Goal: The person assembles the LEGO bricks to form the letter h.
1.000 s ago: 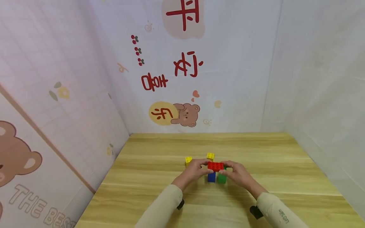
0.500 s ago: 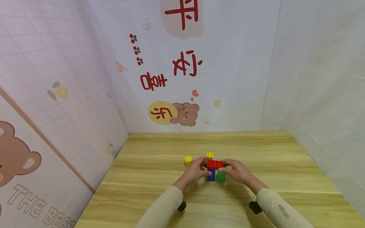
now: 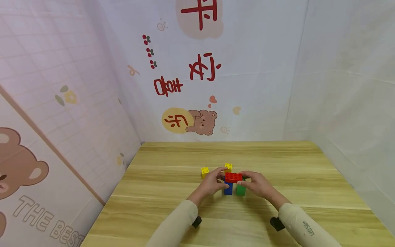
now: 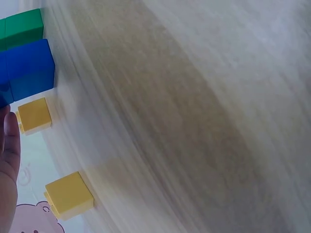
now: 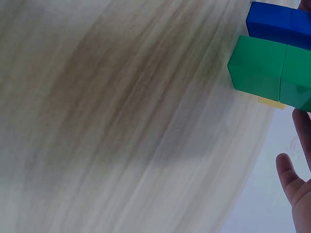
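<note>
A red building block (image 3: 233, 177) with studs lies flat across two towers, blue blocks (image 3: 228, 189) on the left and green blocks (image 3: 241, 189) on the right. A narrow gap separates the towers. My left hand (image 3: 212, 183) holds the blue tower's upper part, thumb on its front and fingers behind. At the other end, my right hand (image 3: 255, 184) pinches the red block's right end just over the green tower. Seams between stacked blocks show on the green tower (image 5: 257, 68) in the right wrist view and the blue tower (image 4: 31, 68) in the left wrist view.
Two yellow blocks stand behind the towers: one yellow block (image 3: 205, 172) beyond my left hand, another yellow block (image 3: 228, 167) behind the red one. The wood-grain table (image 3: 172, 161) ends at a printed cloth backdrop (image 3: 259, 85).
My left thumb has moved from the front of the red block down onto the blue tower. My right hand stays at the red block's right end. The head view shifts slightly.
</note>
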